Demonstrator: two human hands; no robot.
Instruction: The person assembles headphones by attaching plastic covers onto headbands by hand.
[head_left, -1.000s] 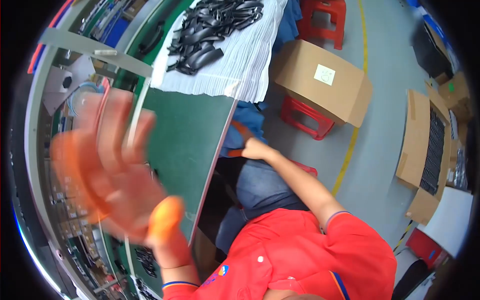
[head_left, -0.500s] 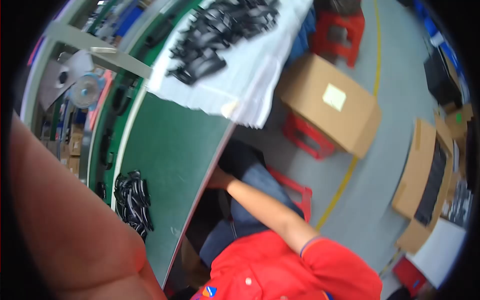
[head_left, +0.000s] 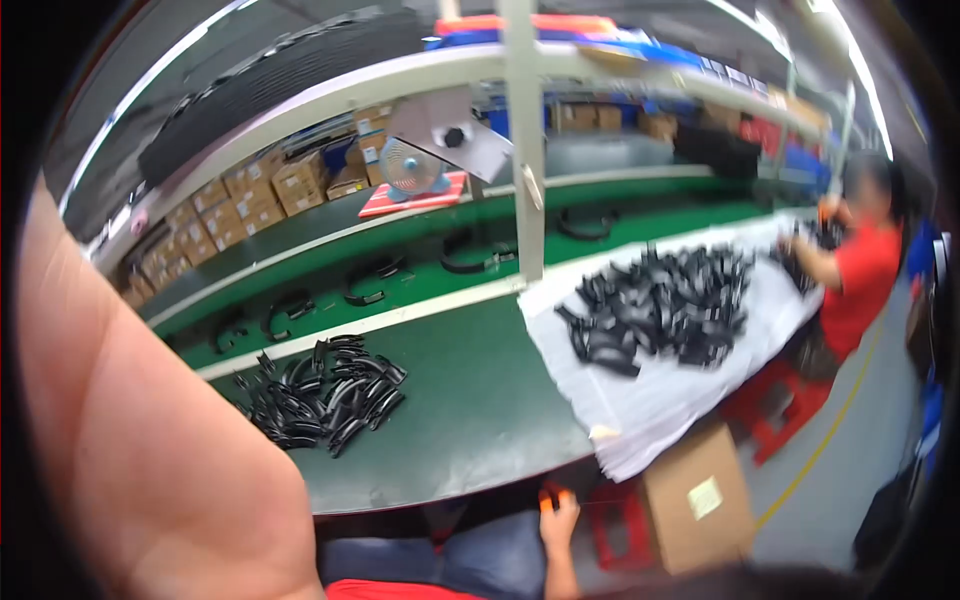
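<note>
My left hand (head_left: 170, 430) looms very close to the camera along the left side; its fingers are outside the view. Behind it on the green workbench (head_left: 470, 400) lies a pile of curved black plastic parts (head_left: 340, 392). Below the bench's front edge, beside my thigh, my right hand (head_left: 560, 522) is closed around a small orange-and-black object (head_left: 547, 496) whose kind I cannot make out. A larger heap of curved black parts (head_left: 665, 305) rests on a white cloth (head_left: 570, 375) to the right.
A co-worker in a red shirt (head_left: 868, 270) handles black parts at the cloth's far end. A green conveyor belt (head_left: 420, 285) carries spaced black parts behind a metal post (head_left: 525, 150). A cardboard box (head_left: 700, 500) and red stools (head_left: 780, 410) stand on the right, a fan (head_left: 412, 168) behind.
The view has swung up and left, bringing the conveyor and co-worker into sight. My right hand, earlier hidden under the bench edge, now shows with the orange-and-black object.
</note>
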